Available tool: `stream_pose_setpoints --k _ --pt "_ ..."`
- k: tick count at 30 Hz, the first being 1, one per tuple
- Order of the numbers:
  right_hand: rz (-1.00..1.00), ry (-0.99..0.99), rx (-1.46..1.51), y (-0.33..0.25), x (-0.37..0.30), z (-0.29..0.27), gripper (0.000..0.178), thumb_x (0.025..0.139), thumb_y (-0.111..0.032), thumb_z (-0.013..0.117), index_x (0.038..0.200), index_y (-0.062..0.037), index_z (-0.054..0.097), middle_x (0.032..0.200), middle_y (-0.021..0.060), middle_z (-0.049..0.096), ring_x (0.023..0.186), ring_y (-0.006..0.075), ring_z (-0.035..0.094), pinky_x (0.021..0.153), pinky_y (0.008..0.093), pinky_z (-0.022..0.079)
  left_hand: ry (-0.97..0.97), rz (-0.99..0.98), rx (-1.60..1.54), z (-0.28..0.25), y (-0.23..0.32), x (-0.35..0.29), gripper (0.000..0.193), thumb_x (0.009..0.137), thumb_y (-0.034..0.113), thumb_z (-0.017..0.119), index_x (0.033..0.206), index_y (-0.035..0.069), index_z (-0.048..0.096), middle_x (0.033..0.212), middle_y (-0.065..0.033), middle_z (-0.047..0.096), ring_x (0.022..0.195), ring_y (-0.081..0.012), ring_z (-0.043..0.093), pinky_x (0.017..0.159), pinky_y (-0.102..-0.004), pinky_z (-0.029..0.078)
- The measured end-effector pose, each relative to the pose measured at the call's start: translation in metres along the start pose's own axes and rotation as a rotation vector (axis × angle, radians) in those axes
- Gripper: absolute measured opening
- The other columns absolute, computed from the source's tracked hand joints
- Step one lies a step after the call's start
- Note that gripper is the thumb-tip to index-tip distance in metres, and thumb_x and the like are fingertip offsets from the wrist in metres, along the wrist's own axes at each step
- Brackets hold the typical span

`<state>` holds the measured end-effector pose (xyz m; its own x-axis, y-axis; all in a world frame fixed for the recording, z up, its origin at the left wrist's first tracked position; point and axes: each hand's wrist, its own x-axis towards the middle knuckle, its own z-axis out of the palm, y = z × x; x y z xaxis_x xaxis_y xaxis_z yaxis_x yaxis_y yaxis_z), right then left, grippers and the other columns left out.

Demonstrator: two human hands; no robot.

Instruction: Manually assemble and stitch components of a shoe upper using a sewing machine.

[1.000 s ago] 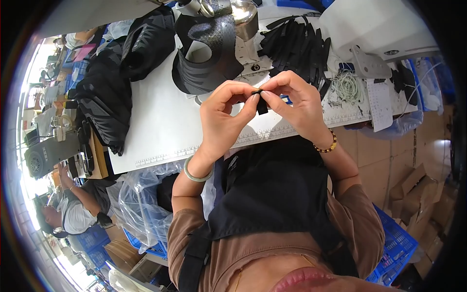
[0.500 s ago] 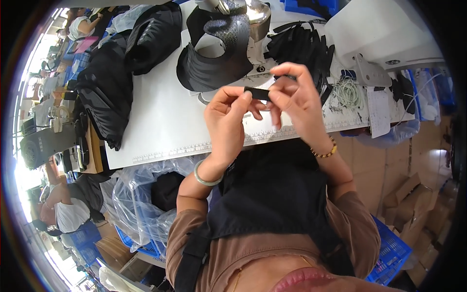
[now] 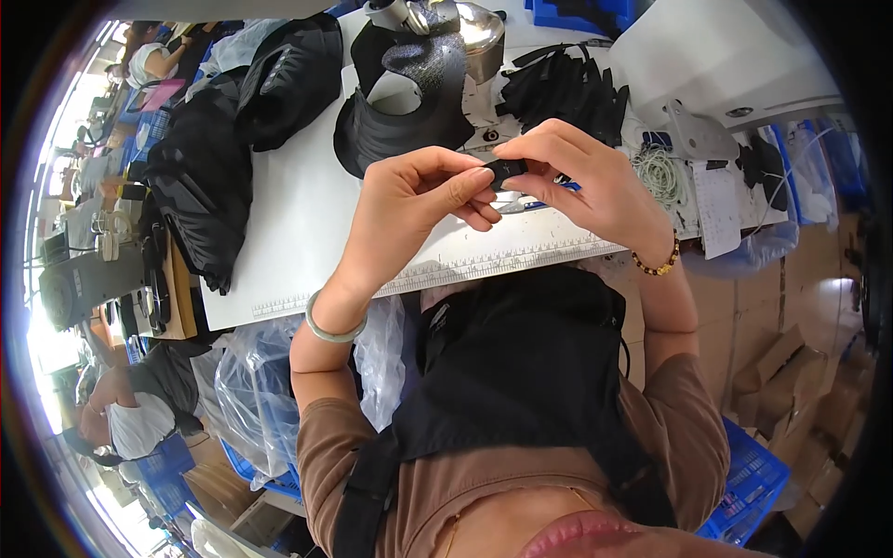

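A short black fabric strip [image 3: 505, 171] is pinched between both hands above the table's front part. My left hand [image 3: 402, 200] grips its left end between thumb and forefinger. At the other end, my right hand [image 3: 600, 186] has its thumb and fingertips closed on the strip. Something slim with blue on it [image 3: 538, 203] shows below the right fingers; I cannot tell whether it is held or lies on the table. Just beyond the hands, a curved black fabric piece [image 3: 409, 138] sits at the sewing machine [image 3: 693, 65]. Many loose black strips [image 3: 563, 88] are heaped behind my right hand.
Black sewn pieces [image 3: 200, 177] are piled on the left of the white table [image 3: 288, 223]. A tape-measure strip [image 3: 437, 274] runs along its front edge. Pale cord [image 3: 660, 177] and a paper sheet [image 3: 716, 209] are at the right. Plastic-lined crates stand below.
Both hands have turned and closed in around the black strip, which is now less stretched out. My elbows have spread outward. The bluish thing below the right fingers has come into view.
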<state>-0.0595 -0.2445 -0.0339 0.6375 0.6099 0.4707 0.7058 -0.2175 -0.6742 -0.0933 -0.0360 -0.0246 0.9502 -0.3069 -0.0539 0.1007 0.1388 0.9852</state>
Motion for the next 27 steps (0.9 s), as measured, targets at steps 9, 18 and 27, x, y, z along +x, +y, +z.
stream_pose_setpoints --k 9,18,27 --pt "0.098 0.27 0.371 -0.011 0.01 0.018 0.028 0.088 -0.02 0.06 0.108 -0.004 0.049 0.1 0.01 0.054 0.071 0.0137 0.063 0.047 0.0227 0.05 0.167 0.079 0.092 -0.009 0.022 -0.012 0.01 0.087 0.004 0.057 0.087 -0.006 0.059 0.069 -0.01 0.062 0.058 -0.015 0.061 0.049 -0.0238 0.048" --pt "0.268 0.579 0.912 -0.004 0.056 0.049 0.026 0.088 -0.007 0.056 0.088 -0.0055 0.029 0.069 0.0087 0.05 0.047 0.0148 0.059 0.038 0.0253 0.048 0.39 0.42 0.088 -0.031 0.06 -0.001 0.013 0.085 0.006 0.058 0.083 -0.006 0.061 0.064 -0.0093 0.06 0.051 -0.0128 0.057 0.043 -0.0202 0.041" --pt "0.161 0.53 0.682 0.004 0.04 0.057 0.017 0.09 -0.004 0.053 0.095 -0.0041 0.037 0.068 0.0037 0.052 0.052 0.0078 0.059 0.046 0.0198 0.048 0.307 0.221 0.227 -0.025 0.046 0.031 0.014 0.084 0.009 0.062 0.087 -0.005 0.063 0.067 -0.0054 0.061 0.05 -0.0056 0.054 0.039 -0.0161 0.037"
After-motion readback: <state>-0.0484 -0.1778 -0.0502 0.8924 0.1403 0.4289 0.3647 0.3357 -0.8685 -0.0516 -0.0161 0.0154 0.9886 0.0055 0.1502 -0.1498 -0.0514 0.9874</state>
